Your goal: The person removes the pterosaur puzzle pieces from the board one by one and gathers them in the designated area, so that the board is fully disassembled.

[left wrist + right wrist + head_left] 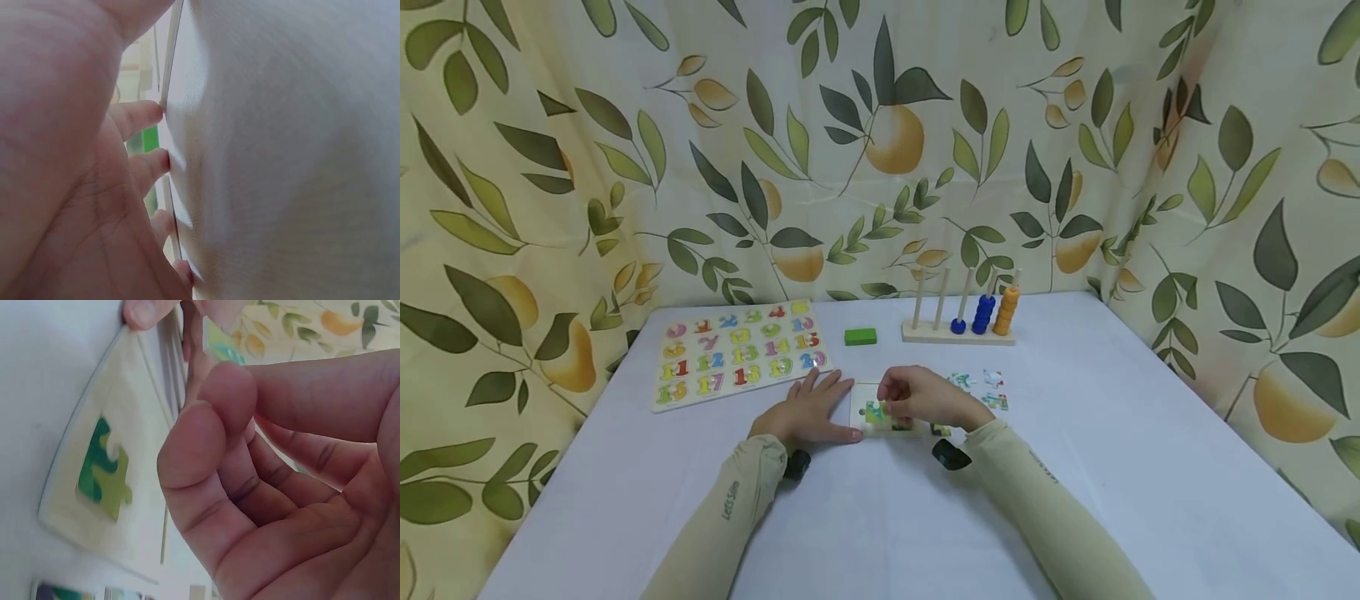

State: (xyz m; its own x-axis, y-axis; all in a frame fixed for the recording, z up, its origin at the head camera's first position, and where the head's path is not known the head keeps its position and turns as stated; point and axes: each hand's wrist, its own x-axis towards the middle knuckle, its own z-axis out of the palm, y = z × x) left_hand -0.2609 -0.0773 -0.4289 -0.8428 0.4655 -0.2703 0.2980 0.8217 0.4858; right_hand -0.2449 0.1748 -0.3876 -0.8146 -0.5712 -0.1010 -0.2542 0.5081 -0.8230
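My right hand (928,398) pinches a small green and white jigsaw piece (220,345) between thumb and forefinger, above a pale wooden puzzle board (69,494). A green jigsaw piece (114,472) lies on the board below that hand. My left hand (808,410) rests palm down with fingers spread, at the board's left side. Its thumb touches the board's near left corner. In the left wrist view the fingertips (164,161) meet the white tabletop. Part of the board is hidden behind my right hand in the head view.
Several loose jigsaw pieces (994,379) lie to the right of the board. A number board (775,393) sits at the back left, with a green block (861,336) next to it. Behind stands a peg rack (940,337) with blue and orange beads.
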